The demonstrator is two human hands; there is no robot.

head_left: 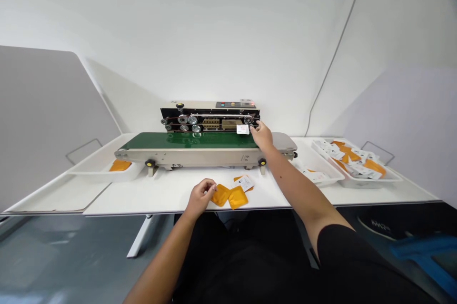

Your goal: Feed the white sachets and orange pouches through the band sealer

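A small white printed packet (243, 129) hangs at the right end of the band sealing machine (210, 116), its top edge by the rollers. Just right of it is my right hand (262, 135), thumb and fingers apart, the fingertips close to the packet's edge. My left hand (200, 195) is low over the table's front, its fingers curled with thumb and fingertips on the edge of an orange packet (220, 195). A second orange packet (237, 197) lies beside that one. Behind them a packet with its white printed side up (244, 182) overlaps another orange edge.
A green conveyor belt (185, 140) runs along the machine's front. To its left, a white tray (123, 175) holds orange packets. On the right stand a shallow white tray (330, 181) and a fuller white bin (387, 178) of orange and white packets.
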